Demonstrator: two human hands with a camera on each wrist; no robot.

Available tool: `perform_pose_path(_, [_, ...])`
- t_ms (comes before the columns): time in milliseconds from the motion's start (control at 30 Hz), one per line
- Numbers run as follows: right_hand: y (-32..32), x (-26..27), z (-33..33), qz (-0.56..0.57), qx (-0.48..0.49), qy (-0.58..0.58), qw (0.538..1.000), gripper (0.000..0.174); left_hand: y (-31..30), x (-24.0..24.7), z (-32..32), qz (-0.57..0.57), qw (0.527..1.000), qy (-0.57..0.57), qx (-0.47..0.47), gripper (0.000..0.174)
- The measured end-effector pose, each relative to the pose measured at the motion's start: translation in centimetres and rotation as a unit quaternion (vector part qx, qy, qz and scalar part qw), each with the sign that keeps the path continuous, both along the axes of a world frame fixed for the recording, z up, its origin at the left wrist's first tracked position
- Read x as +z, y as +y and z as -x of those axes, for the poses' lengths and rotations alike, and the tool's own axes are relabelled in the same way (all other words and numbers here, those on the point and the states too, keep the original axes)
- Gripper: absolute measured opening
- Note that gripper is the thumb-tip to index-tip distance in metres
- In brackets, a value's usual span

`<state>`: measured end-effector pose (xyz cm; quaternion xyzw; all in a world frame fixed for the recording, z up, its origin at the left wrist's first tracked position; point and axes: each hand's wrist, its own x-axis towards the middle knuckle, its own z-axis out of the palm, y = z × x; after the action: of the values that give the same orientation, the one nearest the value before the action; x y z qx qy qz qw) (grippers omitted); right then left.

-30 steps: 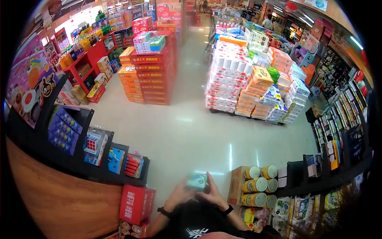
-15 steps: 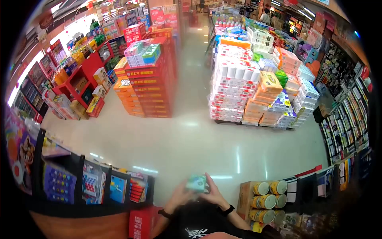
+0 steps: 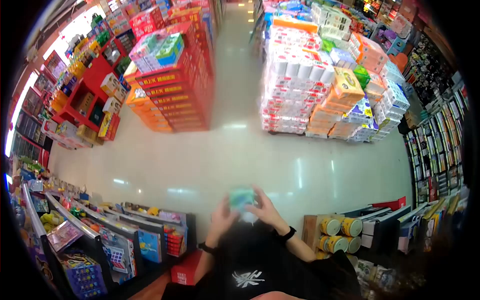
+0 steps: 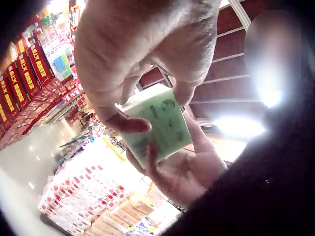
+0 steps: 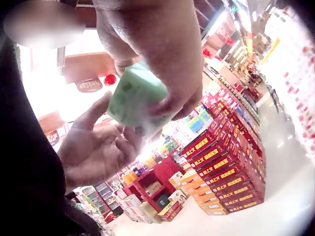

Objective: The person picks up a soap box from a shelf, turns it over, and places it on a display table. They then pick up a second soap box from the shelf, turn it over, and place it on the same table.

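Observation:
A small pale green box [image 3: 242,198] with darker print is held in front of the chest, blurred in the head view. My left hand [image 3: 223,216] grips it from the left, and my right hand [image 3: 264,208] has its fingers round the right side. In the left wrist view, the left thumb presses the printed face of the box [image 4: 165,123], while the right hand [image 4: 184,169] holds it from below. The right wrist view has the right hand [image 5: 157,54] bent over the box [image 5: 133,96], with the left hand [image 5: 101,147] at its lower side.
Ahead, red drink cartons [image 3: 175,95] are stacked left of an aisle and tissue packs [image 3: 295,85] right of it. Shelves with toys [image 3: 117,257] flank me at left. Yellow cans [image 3: 334,244] stand close at right, and a red box [image 3: 186,270] sits by my left forearm.
The head view has tilted downward and moved, so shelves and stacks sit differently. Both hands and the box appear higher in view, and the box has turned between the fingers.

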<state>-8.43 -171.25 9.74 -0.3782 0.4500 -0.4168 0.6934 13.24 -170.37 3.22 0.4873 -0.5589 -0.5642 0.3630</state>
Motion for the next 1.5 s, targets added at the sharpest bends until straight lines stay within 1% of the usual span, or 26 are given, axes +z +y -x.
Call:
perform_pose_path(33, [-0.7,-0.1,0.0,0.045,0.003,0.033,0.998,0.1,-0.3,0.1,0.4,-0.008,0.998,0.044,0.036,0.072])
perform_pose_path(67, [-1.4,-0.2,0.0,0.095,0.006,0.065,0.993,0.102,-1.0,0.6,0.4,-0.009,0.999,0.03,0.03,0.072])
perform_pose_path(167, [-4.5,-0.6,-0.3,0.091,0.03,0.049,0.994,0.105,-4.1,1.5,0.1,0.005,1.0,0.004,0.013,0.072])
perform_pose_path(200, [-5.5,-0.5,-0.3,0.07,0.034,0.033,0.996,0.108,-5.1,1.4,0.0,0.009,1.0,0.005,0.01,0.073])
perform_pose_path(300, [-8.4,-1.7,-0.5,0.107,0.035,0.112,0.987,0.106,-8.1,-0.3,-0.6,0.013,0.999,0.031,-0.009,0.077])
perform_pose_path(333, [-9.4,-1.7,-0.5,0.148,0.042,0.125,0.98,0.105,-9.3,-0.8,-0.8,0.016,0.999,0.044,-0.016,0.079])
perform_pose_path(400, [-12.1,-1.4,-1.0,0.234,0.057,0.147,0.959,0.103,-11.9,2.0,-0.7,0.019,0.989,0.145,-0.007,0.082])
perform_pose_path(433, [-13.5,-1.6,-1.6,0.279,0.045,0.143,0.949,0.103,-13.4,3.3,-1.0,0.022,0.981,0.194,-0.001,0.084])
perform_pose_path(500, [-15.9,-2.1,-2.9,0.361,0.018,0.134,0.923,0.104,-16.4,3.5,-2.6,0.039,0.983,0.177,-0.02,0.088])
perform_pose_path(567, [-19.1,-0.5,-3.8,0.318,0.033,0.165,0.933,0.106,-19.6,3.3,-3.8,0.056,0.984,0.168,-0.023,0.09])
perform_pose_path(600, [-20.8,0.2,-4.3,0.298,0.042,0.181,0.936,0.107,-21.1,2.6,-4.1,0.039,0.98,0.196,-0.007,0.088])
perform_pose_path(633, [-22.7,0.4,-4.9,0.253,0.029,0.128,0.959,0.105,-22.9,2.9,-4.5,0.043,0.983,0.178,0.003,0.085])
perform_pose_path(700, [-25.7,0.4,-6.7,0.154,0.002,0.015,0.988,0.103,-26.4,3.2,-5.8,0.046,0.989,0.136,0.024,0.08])
perform_pose_path(733, [-27.7,1.3,-7.7,0.122,0.005,-0.022,0.992,0.11,-28.4,5.5,-5.8,0.033,0.992,0.114,0.046,0.068])
perform_pose_path(833, [-32.9,0.4,-9.7,0.08,0.026,-0.049,0.995,0.105,-32.7,4.7,-6.8,-0.003,0.992,0.041,0.12,0.061])
perform_pose_path(867, [-34.5,0.1,-10.3,0.091,0.035,-0.035,0.995,0.101,-34.2,5.8,-7.2,-0.02,0.989,0.053,0.135,0.056])
perform_pose_path(967, [-39.0,0.0,-12.0,0.073,0.061,-0.045,0.994,0.103,-37.6,4.9,-9.0,0.036,0.987,0.037,0.15,0.055])
perform_pose_path(1000, [-40.2,-0.2,-12.5,0.086,0.068,-0.048,0.993,0.104,-38.5,4.7,-9.6,0.044,0.987,0.046,0.148,0.055])
perform_pose_path(1067, [-42.0,-0.2,-13.5,0.108,0.076,-0.056,0.99,0.107,-39.8,4.7,-10.9,0.057,0.987,0.061,0.139,0.057])
perform_pose_path(1167, [-44.3,0.8,-15.4,0.144,0.071,-0.074,0.984,0.111,-41.8,5.1,-12.8,0.078,0.991,0.058,0.086,0.061])
perform_pose_path(1267, [-46.5,-0.5,-16.0,0.169,0.091,0.008,0.981,0.112,-43.8,5.1,-13.8,0.075,0.989,0.101,0.078,0.062])
perform_pose_path(1300, [-47.2,-1.0,-16.1,0.175,0.092,0.02,0.98,0.112,-44.5,5.0,-14.0,0.077,0.99,0.09,0.077,0.062])
perform_pose_path(1367, [-49.1,-0.7,-16.7,0.188,0.096,0.042,0.977,0.111,-46.3,5.1,-14.5,0.081,0.991,0.068,0.077,0.061])
perform_pose_path(1467, [-52.4,-0.2,-17.4,0.175,0.096,0.04,0.979,0.108,-49.4,4.8,-14.9,0.105,0.99,0.034,0.087,0.062])
perform_pose_path(1500, [-53.7,-0.4,-17.6,0.18,0.098,0.04,0.978,0.107,-50.5,4.8,-15.0,0.091,0.989,0.05,0.101,0.061])
